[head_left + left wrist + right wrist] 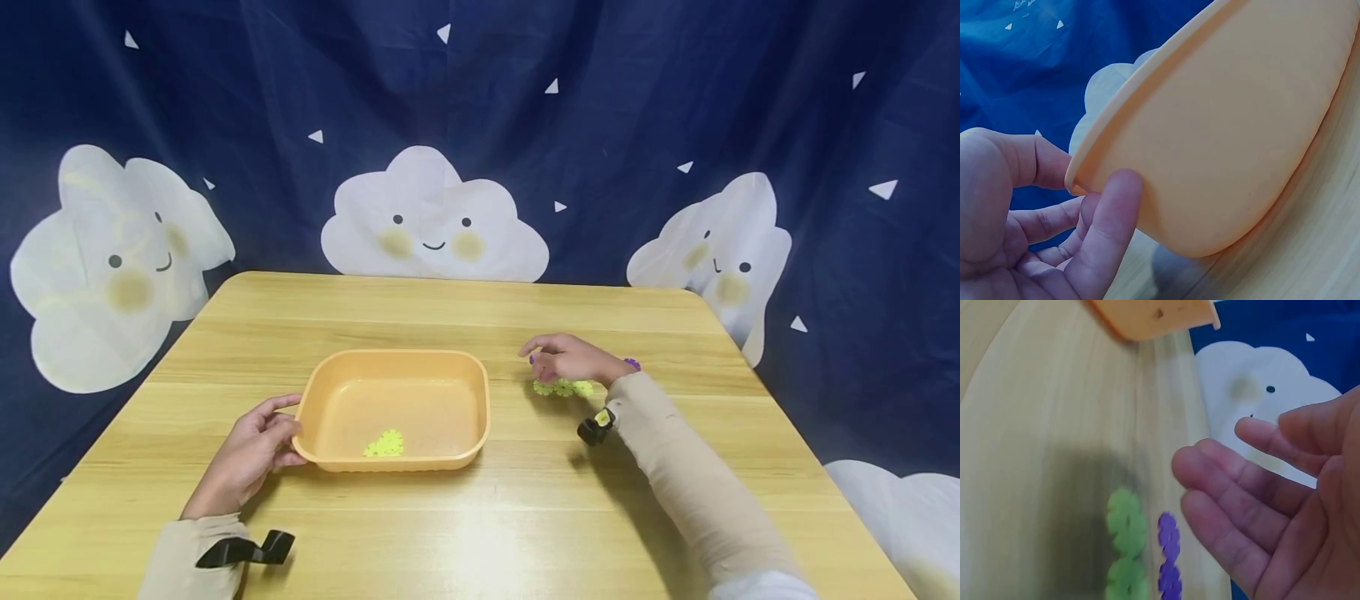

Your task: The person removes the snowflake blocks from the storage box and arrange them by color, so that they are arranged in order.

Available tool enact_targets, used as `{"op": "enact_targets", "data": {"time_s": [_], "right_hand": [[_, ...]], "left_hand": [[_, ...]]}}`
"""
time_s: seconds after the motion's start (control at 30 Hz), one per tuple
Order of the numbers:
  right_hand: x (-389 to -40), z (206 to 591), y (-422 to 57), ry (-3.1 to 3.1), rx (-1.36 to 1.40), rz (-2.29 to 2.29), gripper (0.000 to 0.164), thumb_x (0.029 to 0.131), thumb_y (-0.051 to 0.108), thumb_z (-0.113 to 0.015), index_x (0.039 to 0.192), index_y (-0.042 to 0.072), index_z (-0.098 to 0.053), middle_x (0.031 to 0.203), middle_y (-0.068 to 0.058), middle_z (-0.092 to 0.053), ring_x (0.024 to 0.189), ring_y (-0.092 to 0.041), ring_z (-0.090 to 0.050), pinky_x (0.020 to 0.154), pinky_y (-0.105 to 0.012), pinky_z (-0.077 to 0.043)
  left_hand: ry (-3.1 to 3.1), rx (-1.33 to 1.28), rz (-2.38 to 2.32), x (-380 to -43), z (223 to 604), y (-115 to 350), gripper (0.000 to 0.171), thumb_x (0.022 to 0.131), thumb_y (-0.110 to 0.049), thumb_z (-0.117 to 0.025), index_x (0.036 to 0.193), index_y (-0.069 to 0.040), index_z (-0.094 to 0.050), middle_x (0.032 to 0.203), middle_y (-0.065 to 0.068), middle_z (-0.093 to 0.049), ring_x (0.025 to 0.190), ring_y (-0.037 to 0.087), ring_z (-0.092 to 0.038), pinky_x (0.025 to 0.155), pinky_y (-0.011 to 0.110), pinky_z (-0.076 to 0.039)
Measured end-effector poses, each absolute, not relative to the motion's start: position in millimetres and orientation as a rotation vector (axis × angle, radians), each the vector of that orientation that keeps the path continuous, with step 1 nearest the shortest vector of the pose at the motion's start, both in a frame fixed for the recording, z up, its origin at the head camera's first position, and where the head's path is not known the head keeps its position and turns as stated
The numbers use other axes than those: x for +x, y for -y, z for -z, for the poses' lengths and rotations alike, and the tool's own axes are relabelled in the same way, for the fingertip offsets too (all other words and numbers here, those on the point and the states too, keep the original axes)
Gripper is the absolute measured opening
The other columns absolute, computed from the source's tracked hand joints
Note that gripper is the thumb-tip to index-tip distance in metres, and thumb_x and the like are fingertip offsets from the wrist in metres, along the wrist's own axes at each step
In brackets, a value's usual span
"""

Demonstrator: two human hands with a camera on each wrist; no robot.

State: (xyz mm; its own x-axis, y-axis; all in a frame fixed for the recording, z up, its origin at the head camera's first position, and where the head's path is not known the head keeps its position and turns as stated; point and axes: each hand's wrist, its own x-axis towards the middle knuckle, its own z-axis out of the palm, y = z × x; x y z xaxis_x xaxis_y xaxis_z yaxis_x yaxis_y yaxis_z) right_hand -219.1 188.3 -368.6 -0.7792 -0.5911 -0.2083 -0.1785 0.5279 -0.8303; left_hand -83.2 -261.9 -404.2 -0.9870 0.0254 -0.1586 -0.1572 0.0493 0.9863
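Note:
My left hand (pixel 251 450) grips the left rim of an orange plastic basin (pixel 442 417). In the left wrist view, the thumb and fingers pinch the rim from both sides. Inside the basin, near its front wall, lie yellow-green flower-shaped plastic pieces (pixel 385 444). On the right, my right hand (pixel 573 358) hovers over the table with loosely bent fingers and nothing between them. Beneath it runs a row of yellow-green flower pieces (pixel 1127 528), with a row of purple flower pieces (pixel 1169 556) alongside; the hand partly hides both rows in the head view.
The light wooden table (pixel 480 533) carries the basin and the rows of pieces. Behind it hangs a dark blue curtain (pixel 262 75) with smiling white clouds and small triangles. A black strap mount (pixel 596 427) sits on the right wrist, another (pixel 243 550) on the left.

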Motion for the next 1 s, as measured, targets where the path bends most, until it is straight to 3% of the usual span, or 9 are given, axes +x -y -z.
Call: {"op": "enact_targets", "data": {"time_s": [0.27, 0.5, 0.67, 1.0], "right_hand": [[-220.3, 353.5, -162.8, -2.246, -0.617, 1.163, 0.041, 0.106, 0.020, -0.032, 0.134, -0.006, -0.048, 0.103, -0.026, -0.061, 0.089, -0.031, -0.065, 0.087, -0.045, -0.056], [-219.7, 342.7, -140.6, -2.260, -0.673, 1.152, 0.040, 0.106, 0.022, -0.033, 0.132, -0.003, -0.051, 0.101, -0.018, -0.062, 0.091, -0.030, -0.064, 0.086, -0.041, -0.057], [-220.0, 337.7, -125.1, -2.266, -0.699, 1.127, 0.040, 0.106, 0.025, -0.035, 0.131, 0.000, -0.053, 0.103, -0.019, -0.063, 0.092, -0.027, -0.063, 0.084, -0.039, -0.058], [-219.5, 335.4, -93.6, -2.246, -0.772, 1.078, 0.041, 0.106, 0.027, -0.034, 0.132, 0.002, -0.054, 0.100, -0.012, -0.065, 0.081, -0.024, -0.065, 0.073, -0.034, -0.058]], "left_hand": [[-2.189, -0.124, -2.055, -83.2, 404.5, 262.1, 0.050, 0.096, 0.002, -0.047, 0.142, 0.007, -0.029, 0.097, 0.009, -0.058, 0.075, 0.020, -0.065, 0.063, 0.032, -0.062], [-2.195, -0.129, -2.043, -82.9, 404.6, 262.2, 0.050, 0.096, 0.001, -0.047, 0.142, 0.007, -0.028, 0.098, 0.010, -0.058, 0.076, 0.020, -0.065, 0.063, 0.033, -0.062], [-2.193, -0.133, -2.041, -83.1, 404.6, 262.8, 0.051, 0.096, 0.001, -0.047, 0.143, 0.006, -0.028, 0.098, 0.010, -0.057, 0.076, 0.020, -0.065, 0.064, 0.033, -0.062], [-2.178, -0.122, -2.054, -83.6, 405.5, 263.4, 0.051, 0.096, 0.002, -0.047, 0.143, 0.007, -0.027, 0.098, 0.010, -0.057, 0.077, 0.020, -0.065, 0.064, 0.033, -0.062]]}}
